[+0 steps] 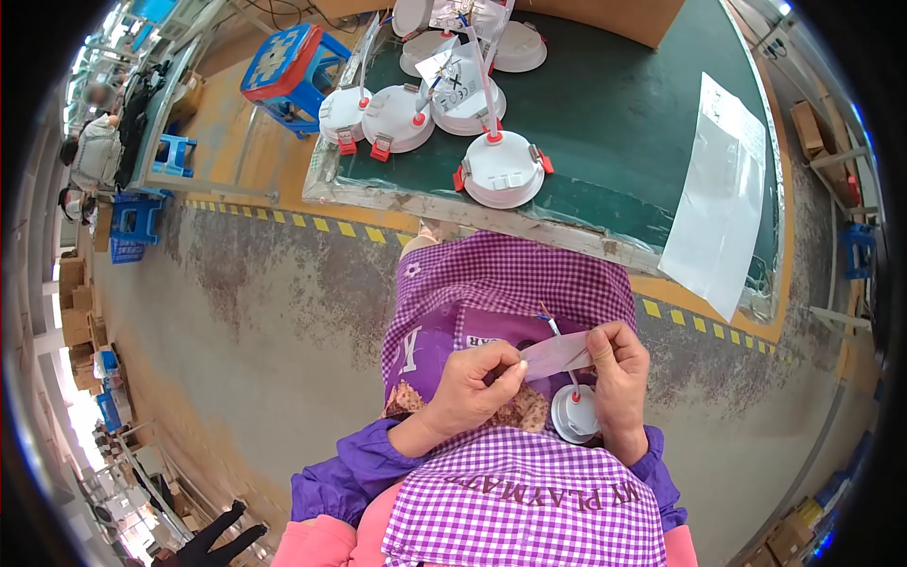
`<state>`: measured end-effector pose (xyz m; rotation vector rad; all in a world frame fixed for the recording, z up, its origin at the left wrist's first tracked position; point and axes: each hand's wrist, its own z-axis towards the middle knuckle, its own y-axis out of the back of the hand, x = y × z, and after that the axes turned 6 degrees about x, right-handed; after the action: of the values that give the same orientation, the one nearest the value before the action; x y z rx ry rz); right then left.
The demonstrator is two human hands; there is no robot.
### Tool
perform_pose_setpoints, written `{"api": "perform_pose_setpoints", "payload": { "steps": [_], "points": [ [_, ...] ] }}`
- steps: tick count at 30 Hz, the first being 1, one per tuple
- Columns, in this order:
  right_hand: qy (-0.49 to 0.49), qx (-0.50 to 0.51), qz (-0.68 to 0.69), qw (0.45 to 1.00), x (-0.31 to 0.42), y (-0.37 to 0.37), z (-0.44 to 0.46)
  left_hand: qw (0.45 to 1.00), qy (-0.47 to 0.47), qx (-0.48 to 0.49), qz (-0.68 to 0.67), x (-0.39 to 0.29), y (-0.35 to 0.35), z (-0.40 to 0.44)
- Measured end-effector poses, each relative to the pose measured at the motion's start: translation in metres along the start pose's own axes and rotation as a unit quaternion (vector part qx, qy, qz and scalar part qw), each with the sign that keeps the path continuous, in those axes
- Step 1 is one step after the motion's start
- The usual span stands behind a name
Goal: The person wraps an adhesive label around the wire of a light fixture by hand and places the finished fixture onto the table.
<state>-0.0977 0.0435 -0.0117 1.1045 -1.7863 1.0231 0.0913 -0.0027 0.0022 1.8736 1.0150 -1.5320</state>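
Above my lap, my left hand pinches one end of a pale translucent strip. The other end is gripped between the thumb and fingers of my right hand. A small round white lamp rests on my lap beside my right hand, its white cable running up behind the strip to bare coloured wire ends. On the green table, a white round lamp with red-tipped clips lies near the front edge. Several similar lamps are grouped to its left and behind it, some with printed labels on their cables.
A long white sheet lies at the right of the green table. A cardboard box stands at the table's back. Left of the table is a blue and red stool. Another person is at the far left.
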Motion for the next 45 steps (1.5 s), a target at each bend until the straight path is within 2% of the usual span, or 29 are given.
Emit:
{"api": "perform_pose_setpoints", "payload": {
  "steps": [8, 11, 23, 29, 35, 38, 39, 42, 43, 45],
  "points": [
    [0.005, -0.016, -0.002, 1.0, -0.005, 0.013, 0.006, 0.997, -0.046, 0.01, 0.056, 0.006, 0.009, 0.0],
    [0.002, -0.015, -0.01, 1.0, -0.002, 0.016, 0.008, 0.999, 0.007, 0.008, 0.034, 0.004, 0.011, -0.002],
    [0.025, -0.009, -0.004, 1.0, 0.01, 0.018, 0.01, 0.999, -0.021, 0.038, -0.001, 0.005, 0.011, -0.003],
    [0.045, 0.009, 0.004, 0.999, 0.016, 0.018, 0.005, 0.996, -0.059, 0.055, 0.037, 0.005, 0.012, -0.003],
    [0.068, 0.043, 0.024, 0.996, 0.018, 0.017, 0.003, 0.985, -0.121, 0.119, -0.039, 0.008, 0.017, -0.003],
    [0.07, 0.058, 0.04, 0.995, 0.018, 0.017, 0.002, 0.993, -0.004, 0.057, -0.108, 0.02, 0.019, 0.0],
    [0.066, 0.059, 0.046, 0.995, 0.019, 0.016, 0.002, 0.993, 0.063, 0.061, -0.075, 0.022, 0.022, 0.006],
    [0.06, 0.058, 0.056, 0.995, 0.02, 0.014, 0.002, 0.972, 0.078, 0.084, -0.206, 0.016, 0.007, 0.028],
    [0.059, 0.056, 0.059, 0.995, 0.02, 0.014, 0.002, 0.968, 0.111, 0.115, -0.194, 0.01, 0.004, 0.032],
    [0.066, 0.049, 0.058, 0.995, 0.022, 0.014, 0.001, 0.932, 0.141, 0.156, -0.295, 0.012, -0.005, 0.039]
  ]
}}
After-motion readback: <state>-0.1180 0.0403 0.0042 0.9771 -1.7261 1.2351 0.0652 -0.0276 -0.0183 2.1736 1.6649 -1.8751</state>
